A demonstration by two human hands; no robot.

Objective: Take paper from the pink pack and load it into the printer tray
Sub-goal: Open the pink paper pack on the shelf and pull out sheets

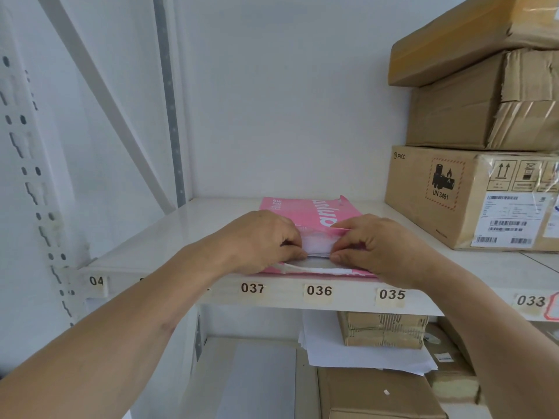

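Observation:
The pink pack [305,211] lies flat on a white shelf [169,237], its torn near end facing me above the labels 037 and 036. White paper [317,244] shows in the torn opening. My left hand [260,240] grips the left side of that paper stack, fingers curled over it. My right hand [375,246] pinches the right side of the same stack, thumb under and fingers on top of the lifted pink wrapper. No printer or tray is in view.
Three stacked cardboard boxes [472,195] stand on the shelf right of the pack, close to my right hand. The shelf below holds loose white sheets [348,349] and more cardboard boxes [384,329]. A perforated rack post [33,164] rises at the left.

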